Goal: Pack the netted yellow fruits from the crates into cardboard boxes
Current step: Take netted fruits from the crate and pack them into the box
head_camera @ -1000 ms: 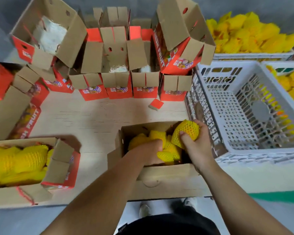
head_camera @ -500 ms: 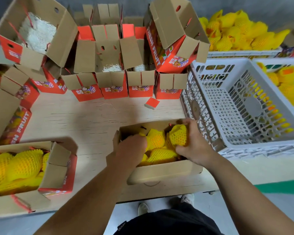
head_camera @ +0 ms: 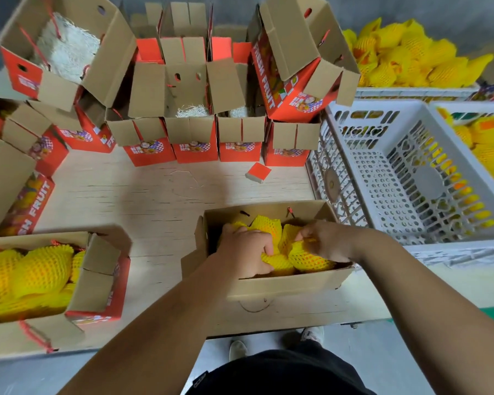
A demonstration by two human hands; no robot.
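An open cardboard box (head_camera: pixel 285 286) sits at the table's near edge, filled with several yellow netted fruits (head_camera: pixel 268 228). Both my hands are inside it. My left hand (head_camera: pixel 244 250) curls its fingers over a netted fruit on the box's left side. On the right side, my right hand (head_camera: pixel 324 240) grips the netting of another fruit (head_camera: pixel 308 259). A white plastic crate (head_camera: pixel 354 143) to the right holds nothing. More netted fruits fill a crate at far right (head_camera: pixel 482 138) and pile up in the back right (head_camera: pixel 405 58).
A packed box of netted fruits (head_camera: pixel 26 277) stands at the near left. Several open red and brown boxes (head_camera: pixel 188 132) line the back and left of the wooden table (head_camera: pixel 143 195). A small red cardboard scrap (head_camera: pixel 257 172) lies mid-table.
My right hand has brought the raised netted fruit down into the box and now presses it in. My left hand stayed in the box, shifting among the fruits.
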